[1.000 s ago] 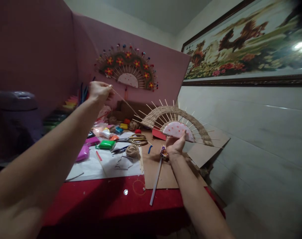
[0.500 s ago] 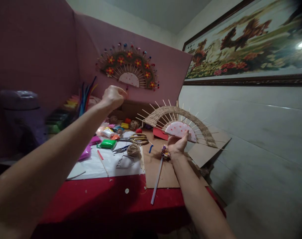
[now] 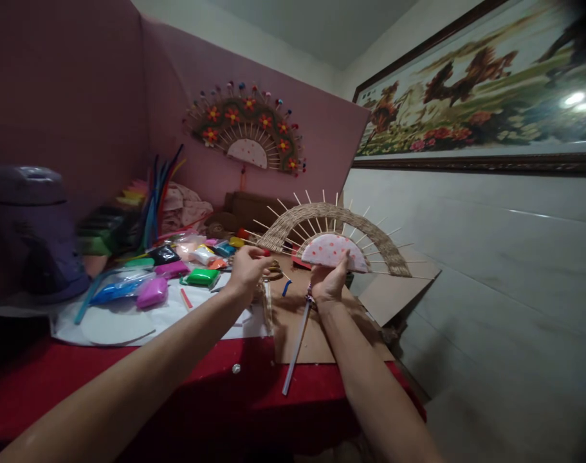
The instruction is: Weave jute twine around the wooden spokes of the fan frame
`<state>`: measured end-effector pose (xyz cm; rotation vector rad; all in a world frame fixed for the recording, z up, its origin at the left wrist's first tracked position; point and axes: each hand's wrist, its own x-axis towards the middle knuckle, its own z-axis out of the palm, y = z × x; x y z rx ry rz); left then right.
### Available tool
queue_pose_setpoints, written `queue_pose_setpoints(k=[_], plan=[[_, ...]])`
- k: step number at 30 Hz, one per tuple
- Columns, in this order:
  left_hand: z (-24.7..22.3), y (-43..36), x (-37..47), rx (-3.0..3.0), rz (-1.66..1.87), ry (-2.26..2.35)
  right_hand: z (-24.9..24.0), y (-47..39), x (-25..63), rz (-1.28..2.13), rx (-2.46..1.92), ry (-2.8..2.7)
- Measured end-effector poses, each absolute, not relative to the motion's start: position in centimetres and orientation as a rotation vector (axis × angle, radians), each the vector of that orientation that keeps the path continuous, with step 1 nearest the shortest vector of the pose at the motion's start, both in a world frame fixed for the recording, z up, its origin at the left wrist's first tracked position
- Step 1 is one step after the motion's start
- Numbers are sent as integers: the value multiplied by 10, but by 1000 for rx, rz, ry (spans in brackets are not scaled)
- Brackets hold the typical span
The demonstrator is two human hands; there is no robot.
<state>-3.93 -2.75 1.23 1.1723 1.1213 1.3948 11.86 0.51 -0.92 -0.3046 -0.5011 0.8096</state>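
Observation:
My right hand (image 3: 327, 283) grips a woven fan frame (image 3: 316, 211) by its half-round white base with red dots (image 3: 334, 252). Thin wooden sticks spread out from this base, and a band of tan twine is woven across them in an arch. At the frame's lower left end is my left hand (image 3: 251, 271), fingers curled with the tips close together. What they pinch, if anything, is too small to make out. Below the right hand, a translucent stick (image 3: 296, 350) slants down across the cardboard (image 3: 297, 328); its upper end is partly hidden.
A finished-looking fan with flowers (image 3: 247, 122) hangs on the pink board (image 3: 321, 128). Clay packets (image 3: 201, 276), a white disc (image 3: 116, 325) and pipe cleaners (image 3: 152, 199) lie to the left, near a purple flask (image 3: 35, 231). Red cloth (image 3: 191, 386) covers the table's front.
My left hand has come down and to the right, from raised in front of the board to the fan's left end. The fan frame has shifted slightly left in view.

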Motion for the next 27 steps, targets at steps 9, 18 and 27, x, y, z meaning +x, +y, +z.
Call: queue_pose_setpoints(k=[9, 18, 27], plan=[[2, 6, -67, 1004, 1323, 795, -8, 5, 118, 808, -258, -460], [26, 41, -124, 857, 1528, 806, -10, 8, 124, 831, -285, -483], [10, 43, -117, 1341, 1703, 1448, -9, 5, 120, 811, -320, -512]])
